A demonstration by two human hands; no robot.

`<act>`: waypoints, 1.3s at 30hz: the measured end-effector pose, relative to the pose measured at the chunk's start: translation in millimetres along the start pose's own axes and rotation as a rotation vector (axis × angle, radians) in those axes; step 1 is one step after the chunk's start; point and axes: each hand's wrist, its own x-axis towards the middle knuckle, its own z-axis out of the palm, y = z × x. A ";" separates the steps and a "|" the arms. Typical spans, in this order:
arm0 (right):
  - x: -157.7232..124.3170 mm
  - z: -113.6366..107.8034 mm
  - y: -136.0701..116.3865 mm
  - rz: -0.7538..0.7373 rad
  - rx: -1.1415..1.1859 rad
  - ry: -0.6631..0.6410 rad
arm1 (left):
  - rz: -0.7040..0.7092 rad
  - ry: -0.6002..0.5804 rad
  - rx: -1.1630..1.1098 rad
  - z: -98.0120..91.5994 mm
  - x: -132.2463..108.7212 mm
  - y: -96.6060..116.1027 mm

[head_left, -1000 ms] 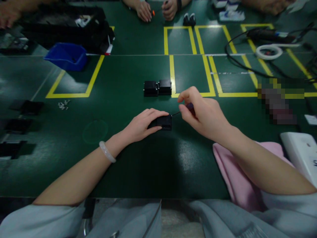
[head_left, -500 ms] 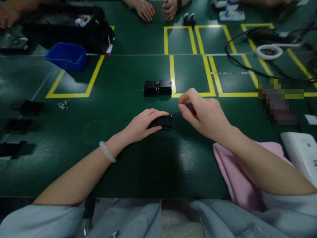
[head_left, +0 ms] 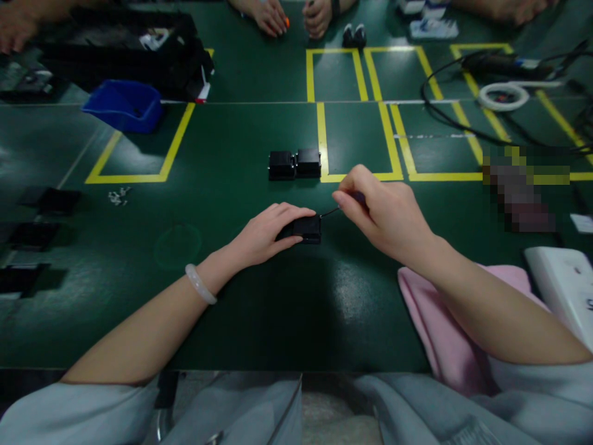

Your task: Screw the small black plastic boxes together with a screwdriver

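On the green table, a small black box-shaped part is gripped by my left hand, thumb along its near side and fingers along its far side. My right hand is closed around the dark handle of a screwdriver. Its thin shaft points left, and the tip meets the far right corner of the black part, where a small bright screw head seems to sit. Most of the handle is hidden by my fingers. Two similar black parts stand side by side just beyond my hands.
Small screws lie in a pile at left, below a blue bin. More black parts are at the left edge. A pink cloth and a white box sit at right. Other people's hands rest across the table.
My right hand's fingers have shifted slightly around the screwdriver handle. My left hand and the black part stay put. At the far right, another person's hand has moved.
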 end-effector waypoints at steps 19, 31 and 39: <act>-0.4 1.7 0.6 -0.006 0.003 0.030 | 0.004 0.002 -0.003 -0.9 0.0 1.0; -0.2 -0.7 0.3 -0.029 -0.068 0.024 | -0.002 -0.002 0.001 -0.5 0.0 0.1; 0.3 -0.5 1.9 -0.008 -0.054 0.040 | -0.007 -0.008 -0.006 -0.7 -0.4 0.0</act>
